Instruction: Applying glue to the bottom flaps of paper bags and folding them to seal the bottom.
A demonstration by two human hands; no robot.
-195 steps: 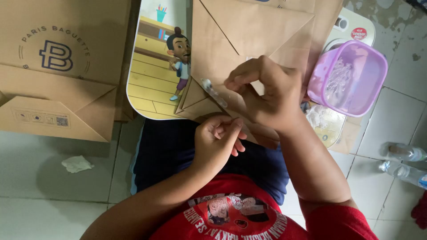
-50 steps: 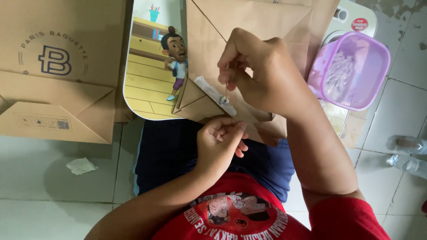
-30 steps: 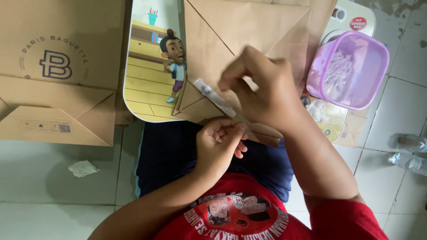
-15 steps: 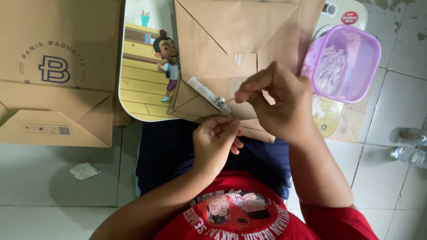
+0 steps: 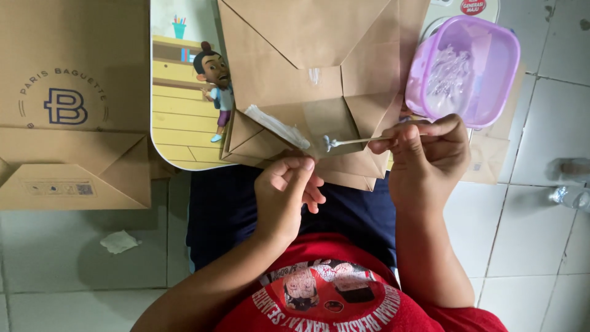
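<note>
Pinching a thin stick (image 5: 359, 141) between thumb and fingertips, the right hand (image 5: 424, 163) holds its glue-tipped end over the folded bottom of a brown paper bag (image 5: 307, 67) that lies across a small lap table with a cartoon picture (image 5: 184, 110). The left hand (image 5: 284, 197), fingers curled shut, presses the near edge of that bag's fold, just below a white smear of glue (image 5: 276, 126) along the flap. To do this well, it seems best to keep the stick low and flat, spread the glue thinly along the flap edge, and hold the fold down so it does not spring open. Right of the bag sits a lilac plastic tub (image 5: 461, 67) of clear glue, touching the bag's edge. Left of the bag, past the table, a second flattened brown bag (image 5: 74, 104) carries a round dark-blue logo and, lower down, a small strip of printed symbols. A crumpled white tissue (image 5: 120, 241) lies on the tiled floor below it.
</note>
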